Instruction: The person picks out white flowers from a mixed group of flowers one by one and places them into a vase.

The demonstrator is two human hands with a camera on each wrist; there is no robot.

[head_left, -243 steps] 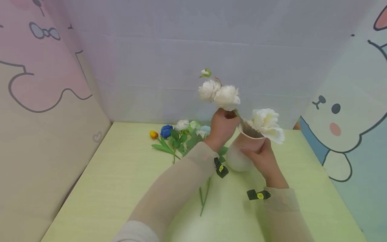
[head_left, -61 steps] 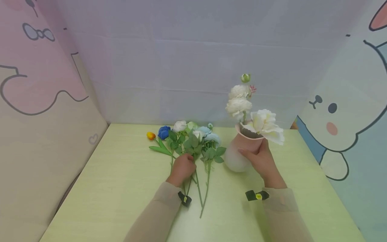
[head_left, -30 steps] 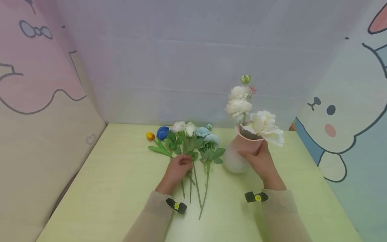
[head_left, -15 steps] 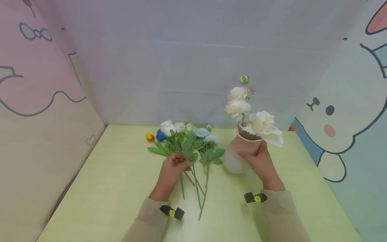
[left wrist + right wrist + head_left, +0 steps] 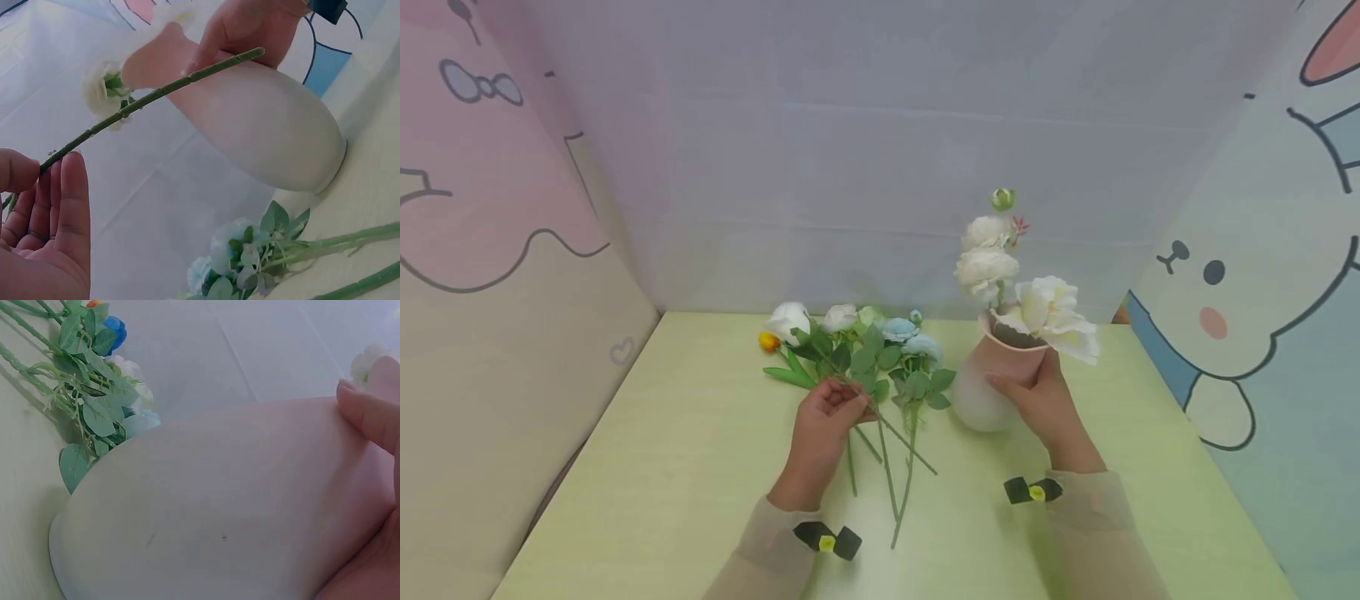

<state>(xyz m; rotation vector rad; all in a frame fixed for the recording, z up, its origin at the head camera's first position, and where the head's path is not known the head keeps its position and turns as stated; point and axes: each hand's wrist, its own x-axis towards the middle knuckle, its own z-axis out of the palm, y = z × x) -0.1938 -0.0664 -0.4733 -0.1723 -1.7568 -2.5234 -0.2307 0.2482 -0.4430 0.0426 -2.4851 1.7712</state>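
My left hand (image 5: 823,429) pinches the green stem of a white rose (image 5: 788,322) between thumb and fingers. The rose's head lies toward the upper left, and its bare stem (image 5: 156,94) slants down right past the fingertips. My right hand (image 5: 1037,404) grips the pink-and-white vase (image 5: 985,396) near its neck, thumb on the near side. The vase stands on the table, tilted slightly. In it are a stem with white ruffled blooms (image 5: 987,271) and a bud, and a large white flower (image 5: 1048,312) leaning right over the rim.
Several flowers lie left of the vase: an orange tulip (image 5: 768,342), a white bloom (image 5: 840,317), a pale green one (image 5: 871,316), light blue ones (image 5: 921,346). A blue rose (image 5: 114,334) shows in the right wrist view. A pale wall (image 5: 820,167) stands behind the table (image 5: 662,467).
The ruffled white flower stem went into the vase and my left hand let it go. It then took up the white rose, whose head swung left, over the blue rose. The right hand kept holding the vase.
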